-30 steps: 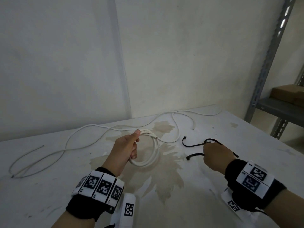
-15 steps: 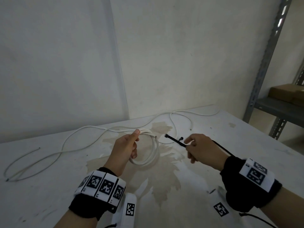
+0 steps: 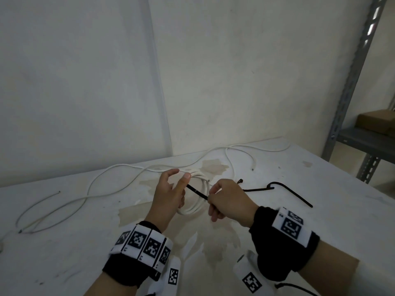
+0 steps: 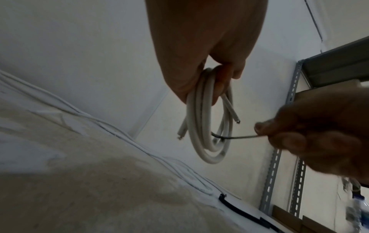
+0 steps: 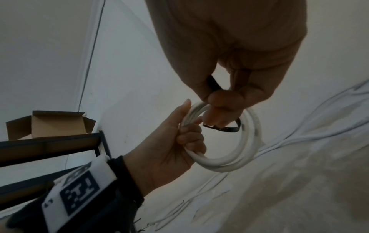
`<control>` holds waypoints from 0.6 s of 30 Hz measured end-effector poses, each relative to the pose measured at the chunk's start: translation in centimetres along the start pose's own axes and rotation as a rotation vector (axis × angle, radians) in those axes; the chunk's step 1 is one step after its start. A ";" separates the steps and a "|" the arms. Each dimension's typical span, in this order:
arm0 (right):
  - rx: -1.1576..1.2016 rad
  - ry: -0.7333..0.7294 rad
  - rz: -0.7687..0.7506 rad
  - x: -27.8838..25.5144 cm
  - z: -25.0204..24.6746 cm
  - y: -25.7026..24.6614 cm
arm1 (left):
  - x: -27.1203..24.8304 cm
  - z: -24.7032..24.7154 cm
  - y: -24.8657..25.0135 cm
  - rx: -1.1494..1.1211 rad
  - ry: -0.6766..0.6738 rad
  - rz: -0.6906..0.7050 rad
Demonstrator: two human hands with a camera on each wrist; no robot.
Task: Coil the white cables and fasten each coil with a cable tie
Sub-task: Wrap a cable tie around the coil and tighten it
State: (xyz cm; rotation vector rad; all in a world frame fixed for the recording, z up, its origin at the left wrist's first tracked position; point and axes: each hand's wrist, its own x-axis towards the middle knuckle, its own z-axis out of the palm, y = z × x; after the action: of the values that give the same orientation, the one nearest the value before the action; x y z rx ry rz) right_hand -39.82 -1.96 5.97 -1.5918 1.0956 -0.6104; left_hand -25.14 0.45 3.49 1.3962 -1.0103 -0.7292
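My left hand (image 3: 181, 175) holds a small white cable coil (image 3: 195, 209) above the table, its lower fingers curled round the strands while thumb and forefinger reach out. In the left wrist view the coil (image 4: 201, 126) hangs from those fingers (image 4: 221, 78) with both cable ends free. My right hand (image 3: 211, 193) pinches a black cable tie (image 3: 196, 191). The tie's tip passes through the coil's opening toward my left fingertips. From the right wrist, the tie (image 5: 225, 129) curves inside the coil (image 5: 253, 141).
A long loose white cable (image 3: 119, 167) snakes across the stained table (image 3: 320, 221), and another loose cable (image 3: 229, 165) lies behind the hands. Two spare black ties (image 3: 292, 194) lie to the right. A metal shelf (image 3: 363, 142) with a cardboard box (image 3: 376, 120) stands at the far right.
My right hand picked a tie off the table, carried it left and pushed its tip through the coil. My left thumb and forefinger lifted off the coil toward the tie.
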 end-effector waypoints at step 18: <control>0.281 -0.252 -0.275 -0.5 1.7 -1.9 | -0.1 -3.0 1.0 -0.138 -0.134 -0.108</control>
State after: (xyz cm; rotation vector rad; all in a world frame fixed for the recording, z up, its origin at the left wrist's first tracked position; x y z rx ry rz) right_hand -38.03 -0.70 7.28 -1.5328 0.5808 -0.6901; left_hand -22.65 1.93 4.75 1.3028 -0.9741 -0.9659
